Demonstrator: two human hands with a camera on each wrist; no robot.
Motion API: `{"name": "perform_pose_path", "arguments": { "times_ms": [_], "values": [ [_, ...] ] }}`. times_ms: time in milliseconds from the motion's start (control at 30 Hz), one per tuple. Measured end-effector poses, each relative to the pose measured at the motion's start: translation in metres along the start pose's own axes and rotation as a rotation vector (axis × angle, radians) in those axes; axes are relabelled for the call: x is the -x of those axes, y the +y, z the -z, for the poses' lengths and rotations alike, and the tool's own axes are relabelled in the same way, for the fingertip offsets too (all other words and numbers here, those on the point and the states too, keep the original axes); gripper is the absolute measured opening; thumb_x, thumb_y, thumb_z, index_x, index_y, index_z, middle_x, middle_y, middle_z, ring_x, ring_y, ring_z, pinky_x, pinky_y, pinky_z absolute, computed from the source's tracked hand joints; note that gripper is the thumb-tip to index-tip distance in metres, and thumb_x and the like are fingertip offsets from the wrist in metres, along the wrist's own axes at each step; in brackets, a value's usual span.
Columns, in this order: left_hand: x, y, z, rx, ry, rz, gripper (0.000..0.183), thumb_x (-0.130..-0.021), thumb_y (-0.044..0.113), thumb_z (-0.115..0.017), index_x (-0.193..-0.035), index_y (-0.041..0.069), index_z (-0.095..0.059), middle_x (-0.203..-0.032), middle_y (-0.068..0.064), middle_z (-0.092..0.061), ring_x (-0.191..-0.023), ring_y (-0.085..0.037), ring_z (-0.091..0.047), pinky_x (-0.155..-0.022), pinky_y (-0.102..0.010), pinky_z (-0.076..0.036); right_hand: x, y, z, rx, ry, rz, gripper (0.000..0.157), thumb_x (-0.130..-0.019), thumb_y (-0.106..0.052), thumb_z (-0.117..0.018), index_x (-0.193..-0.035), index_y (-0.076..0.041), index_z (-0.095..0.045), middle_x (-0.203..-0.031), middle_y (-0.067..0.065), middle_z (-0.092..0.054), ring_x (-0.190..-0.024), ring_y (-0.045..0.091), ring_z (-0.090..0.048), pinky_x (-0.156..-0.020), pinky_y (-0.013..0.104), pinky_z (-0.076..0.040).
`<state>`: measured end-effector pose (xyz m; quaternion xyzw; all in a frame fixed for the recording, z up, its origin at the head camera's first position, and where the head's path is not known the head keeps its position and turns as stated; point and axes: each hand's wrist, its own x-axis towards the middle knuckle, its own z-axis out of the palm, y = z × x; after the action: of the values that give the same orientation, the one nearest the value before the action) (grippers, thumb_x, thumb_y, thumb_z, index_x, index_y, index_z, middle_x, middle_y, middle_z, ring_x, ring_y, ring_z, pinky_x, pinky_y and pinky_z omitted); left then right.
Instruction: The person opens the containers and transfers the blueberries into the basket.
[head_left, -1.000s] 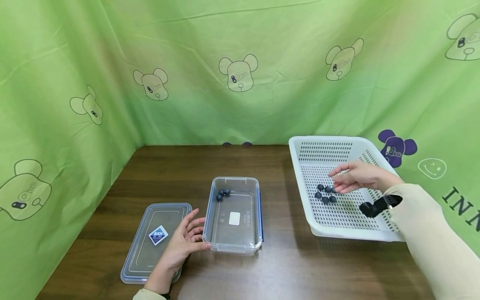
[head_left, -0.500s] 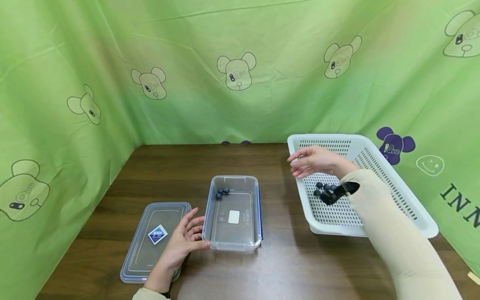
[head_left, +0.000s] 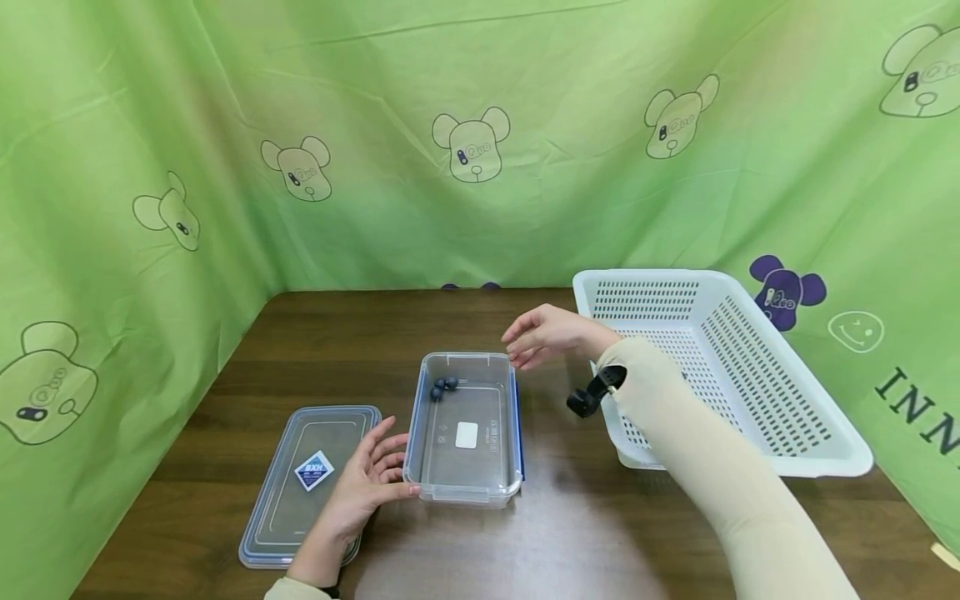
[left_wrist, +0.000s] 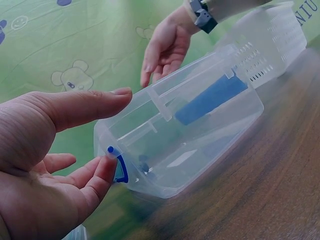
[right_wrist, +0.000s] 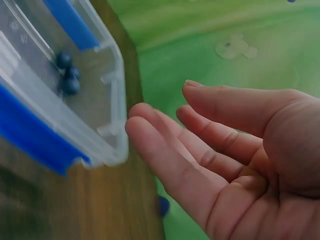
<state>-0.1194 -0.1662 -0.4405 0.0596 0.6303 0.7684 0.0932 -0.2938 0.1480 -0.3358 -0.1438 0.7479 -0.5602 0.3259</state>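
A clear plastic food container [head_left: 480, 458] with blue side clasps stands uncovered on the table, with 3 blueberries [head_left: 437, 390] in its far left corner. My left hand [head_left: 367, 479] rests at its left side, thumb by the near corner and fingertips at a blue clasp [left_wrist: 122, 170]. Beyond the far right corner hovers my right hand [head_left: 547, 333]. Its fingers are loosely bent, and nothing shows between them and the thumb [right_wrist: 225, 102] in the right wrist view. A white perforated basket [head_left: 780, 392] stands on the right, partly covered by the right arm.
Left of the container lies its clear lid [head_left: 277, 517] with a blue rim and a diamond-shaped label, partly under the left hand in view. The brown wooden table [head_left: 570, 533] meets a green printed curtain [head_left: 375, 225] at the back and left.
My right hand has moved left, out of the basket and over its rim to the container's far right corner. The arm now hides the blueberries seen earlier in the basket. The left hand stays put.
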Motion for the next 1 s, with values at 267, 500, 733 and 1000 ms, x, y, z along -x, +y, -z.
{"name": "perform_pose_path", "arguments": {
  "times_ms": [267,500,733,1000],
  "values": [
    [-0.001,-0.002,0.001,-0.012,0.015,0.024,0.105,-0.068,-0.018,-0.08,-0.153,-0.008,-0.018,-0.136,-0.027,-0.047,-0.102,-0.017,-0.058,-0.085,-0.024,-0.052,-0.027,0.002,-0.034,0.112,-0.059,-0.105,0.038,-0.096,0.004,-0.057,-0.131,0.018,-0.049,-0.116,0.034,-0.063,-0.097,0.033,-0.069,-0.09,0.044,-0.054],
    [0.0,-0.002,0.0,-0.002,0.03,0.032,0.107,-0.068,-0.018,-0.081,-0.153,-0.007,-0.018,-0.135,-0.025,-0.048,-0.102,-0.018,-0.058,-0.085,-0.024,-0.052,-0.049,0.007,-0.057,0.241,-0.077,-0.178,0.043,-0.096,0.001,-0.059,-0.136,0.015,-0.048,-0.124,0.032,-0.061,-0.111,0.041,-0.063,-0.09,0.039,-0.055],
    [-0.001,-0.002,0.0,0.001,0.028,0.033,0.106,-0.068,-0.018,-0.08,-0.153,-0.006,-0.019,-0.135,-0.025,-0.048,-0.102,-0.018,-0.058,-0.085,-0.024,-0.052,-0.062,0.015,-0.076,0.326,-0.05,-0.207,0.054,-0.093,-0.006,-0.068,-0.14,0.011,-0.047,-0.125,0.023,-0.063,-0.109,0.034,-0.065,-0.085,0.034,-0.056],
    [0.0,-0.002,-0.001,0.004,0.01,0.002,0.104,-0.069,-0.017,-0.08,-0.152,-0.009,-0.018,-0.134,-0.025,-0.049,-0.103,-0.018,-0.058,-0.085,-0.024,-0.052,-0.069,0.02,-0.09,0.31,-0.022,-0.213,0.05,-0.092,-0.005,-0.068,-0.136,0.011,-0.05,-0.114,0.019,-0.066,-0.099,0.029,-0.067,-0.083,0.033,-0.057]
  ]
}}
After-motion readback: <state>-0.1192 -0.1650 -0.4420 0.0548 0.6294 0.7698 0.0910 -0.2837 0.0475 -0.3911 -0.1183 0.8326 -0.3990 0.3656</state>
